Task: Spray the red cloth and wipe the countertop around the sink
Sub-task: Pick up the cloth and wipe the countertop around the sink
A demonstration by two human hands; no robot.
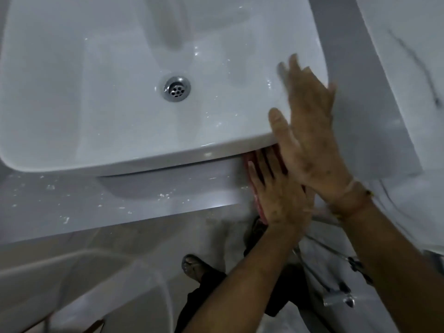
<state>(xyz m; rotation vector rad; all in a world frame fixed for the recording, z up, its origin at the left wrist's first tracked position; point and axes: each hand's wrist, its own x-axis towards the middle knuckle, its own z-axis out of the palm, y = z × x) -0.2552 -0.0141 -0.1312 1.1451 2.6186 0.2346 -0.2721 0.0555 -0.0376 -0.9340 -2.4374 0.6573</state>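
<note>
The red cloth [261, 213] lies on the grey countertop [120, 200] just under the front right corner of the white sink [144, 162]. Most of the cloth is hidden by my left hand [276, 195], which presses flat on it with fingers pointing toward the sink. My right hand [310, 131] hovers above the sink's right front corner, fingers spread and blurred, holding nothing. A thread band sits on its wrist. No spray bottle is in view.
The sink's chrome drain [177, 88] sits mid-basin. Water drops speckle the countertop front. A marble-patterned wall [408, 68] rises at the right. Below the edge are my sandalled foot [192, 265], a white fixture [96, 284] and a chrome hose sprayer [341, 296].
</note>
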